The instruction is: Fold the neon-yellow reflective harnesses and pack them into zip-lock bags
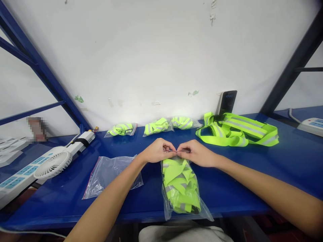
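Observation:
My left hand (pixel 159 150) and my right hand (pixel 193 153) meet at the top edge of a clear zip bag (pixel 168 205). Both pinch its seal between thumb and fingers, almost touching each other. Inside the bag lies a folded neon-yellow reflective strap bundle (pixel 181 185) with grey stripes. The bag's lower end reaches the table's front edge. To the left, partly behind my left forearm, a flat clear zip bag (pixel 108 174) with a red seal line lies on the table.
Several bagged strap bundles (pixel 156 126) line the wall. A loose reflective vest (pixel 237 129) lies back right, before a propped phone (pixel 227 102). At left are a white power strip (pixel 22 176) and a small fan (pixel 52 164) on the blue table (pixel 239 181).

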A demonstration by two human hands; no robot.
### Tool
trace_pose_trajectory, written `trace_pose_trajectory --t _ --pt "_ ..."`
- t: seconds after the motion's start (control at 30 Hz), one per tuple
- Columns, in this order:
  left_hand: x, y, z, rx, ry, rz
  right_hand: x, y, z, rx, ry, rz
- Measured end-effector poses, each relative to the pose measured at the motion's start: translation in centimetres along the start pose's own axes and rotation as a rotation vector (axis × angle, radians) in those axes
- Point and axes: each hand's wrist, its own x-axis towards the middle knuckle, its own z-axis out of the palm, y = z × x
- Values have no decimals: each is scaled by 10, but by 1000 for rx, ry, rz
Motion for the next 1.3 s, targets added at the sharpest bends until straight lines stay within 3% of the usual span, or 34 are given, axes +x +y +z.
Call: trace_pose_trajectory --t 0.17,0.5,0.77,0.97,1.3 --pt "-3 4 -4 36 15 58 3 4 3 74 106 23" --pt "-2 7 -7 -9 -116 -32 2 -3 4 71 44 4" --pt "-3 5 -7 65 13 41 3 3 2 19 191 57" --pt "-6 4 -10 115 44 65 3 10 -2 206 118 10" --pt "-6 14 -4 322 53 88 2 3 0 32 107 -44"
